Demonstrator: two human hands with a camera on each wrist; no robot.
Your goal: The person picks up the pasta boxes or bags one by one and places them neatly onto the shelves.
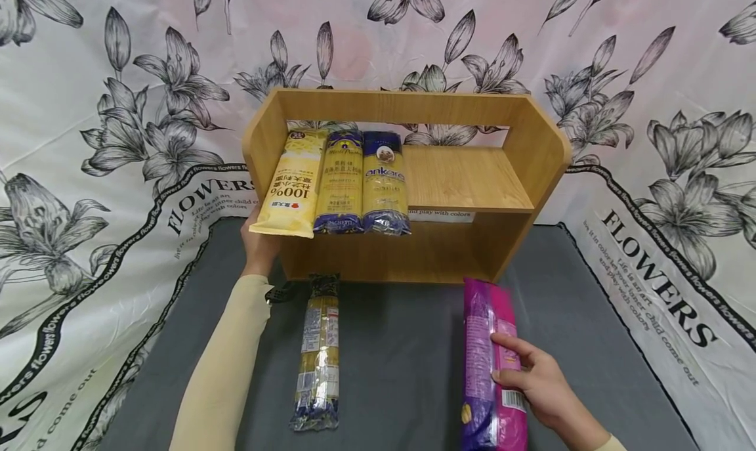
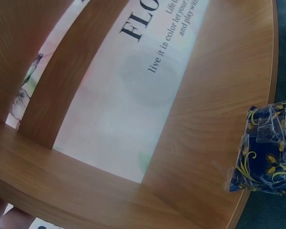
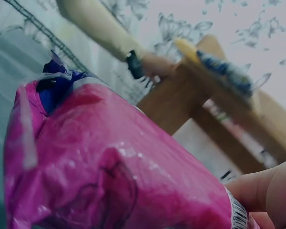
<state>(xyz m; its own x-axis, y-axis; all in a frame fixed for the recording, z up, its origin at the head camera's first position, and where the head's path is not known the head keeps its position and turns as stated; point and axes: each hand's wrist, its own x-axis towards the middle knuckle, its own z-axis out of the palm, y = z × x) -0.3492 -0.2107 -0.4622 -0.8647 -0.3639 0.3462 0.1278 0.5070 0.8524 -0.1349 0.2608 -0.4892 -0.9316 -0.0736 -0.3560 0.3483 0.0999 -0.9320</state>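
Note:
My left hand (image 1: 260,246) grips the left side panel of a wooden two-tier rack (image 1: 472,178); some fingers are hidden behind a packet. In the left wrist view, fingertips (image 2: 14,220) show past the panel. My right hand (image 1: 540,379) holds a pink and purple plastic packet (image 1: 480,365) by its right side, in front of the rack's right end. Close up in the right wrist view, its crinkled end points away from the fingers. On the upper tier lie a pale yellow pasta packet (image 1: 289,185), a blue-and-gold spaghetti packet (image 1: 339,185) and another blue-and-yellow pasta packet (image 1: 384,185).
A clear-wrapped spaghetti packet (image 1: 319,365) with a dark blue end lies on the grey tabletop (image 1: 401,359), before the rack's left part. Flower-printed cloth (image 1: 354,50) hangs behind the rack and along both sides.

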